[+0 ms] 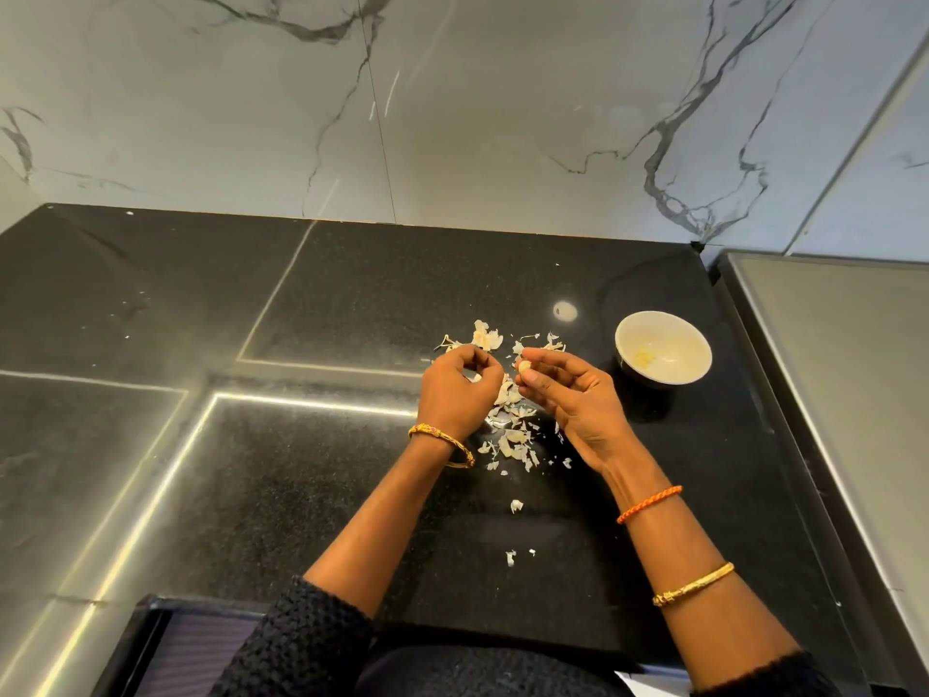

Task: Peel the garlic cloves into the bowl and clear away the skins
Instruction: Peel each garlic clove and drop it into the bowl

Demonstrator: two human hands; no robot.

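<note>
- The right hand (568, 389) pinches a pale garlic clove (524, 366) between thumb and fingertips, above the middle of the black granite counter (311, 485).
- The left hand (460, 389) hovers just beside it, fingers curled inward; what it grips, if anything, cannot be told, as the knuckles hide the fingertips.
- The two hands sit close together but do not touch; a narrow gap shows between them.
- Papery garlic skins (510, 435) lie scattered on the counter under and around both hands, with a larger clump (486, 337) toward the back edge, beyond the left hand.
- A few stray flakes (516, 506) lie apart from the pile, nearer the front edge, between the forearms.
- A white bowl (699, 367) with a dark outside stands on the counter to the right of the hands, near the right edge; something pale and yellowish, likely peeled garlic (645, 356), lies inside it.
- Nothing stands between the right hand and the bowl.
- A gold bangle (442, 442) circles the left wrist; an orange braided band (649, 504) and another gold bangle (693, 585) circle the right forearm.
- Dark knitted sleeves (301, 641) cover the arms near the front edge.
- A veined marble wall (452, 108) rises behind the back edge.
- A grey steel surface (844, 344) adjoins the counter's right edge.
</note>
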